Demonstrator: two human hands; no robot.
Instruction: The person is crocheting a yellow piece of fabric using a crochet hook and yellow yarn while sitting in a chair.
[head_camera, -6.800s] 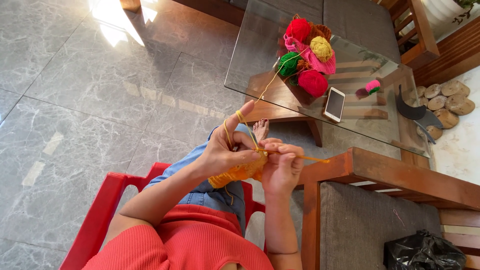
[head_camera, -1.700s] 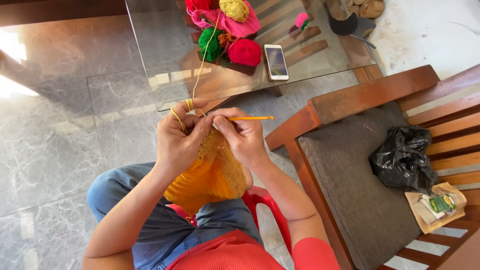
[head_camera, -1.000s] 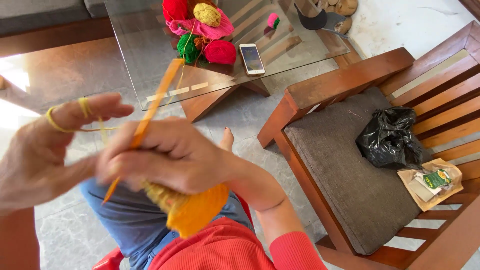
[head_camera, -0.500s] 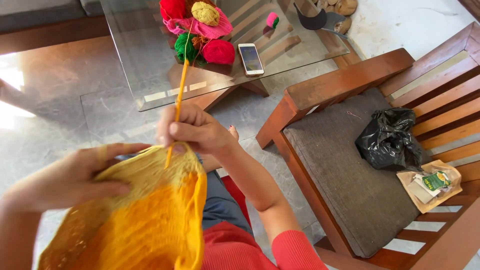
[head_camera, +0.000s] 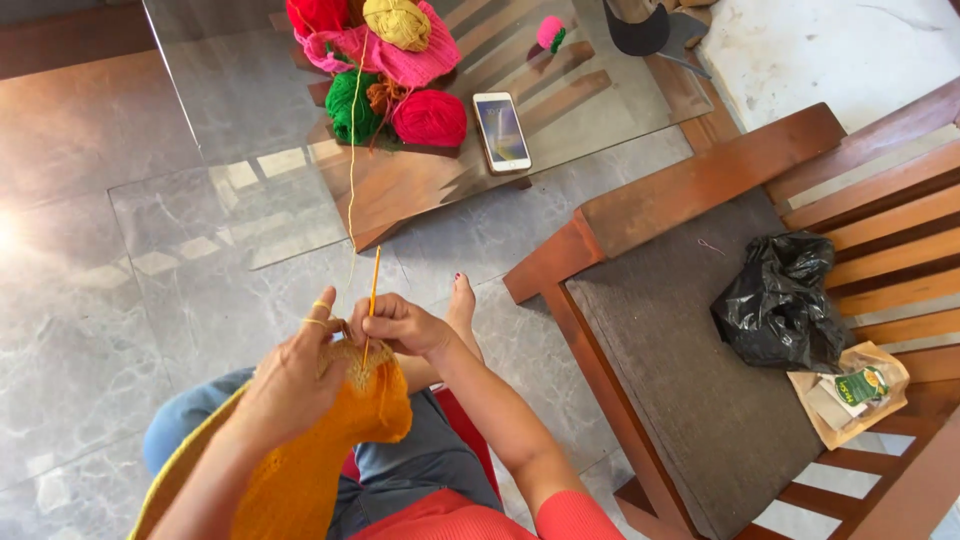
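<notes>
Yarn (head_camera: 351, 190) loops my left hand (head_camera: 300, 375), pinching the orange knit (head_camera: 300, 460); my right hand (head_camera: 400, 325) grips the hook (head_camera: 372, 295) upright.

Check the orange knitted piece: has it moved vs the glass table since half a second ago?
Yes. The orange knitted piece was spread high toward the glass table; it now hangs lower over the lap, held by the left hand and right hand.

This is a home living room. A grey marble-tiled floor (head_camera: 90, 330) carries a glass-topped coffee table (head_camera: 230, 150) on a wooden base, with balls of yarn (head_camera: 430, 118) and a phone (head_camera: 500, 131) on it. Beside it stands a wooden armchair (head_camera: 700, 180) with a grey seat cushion (head_camera: 680, 400).
</notes>
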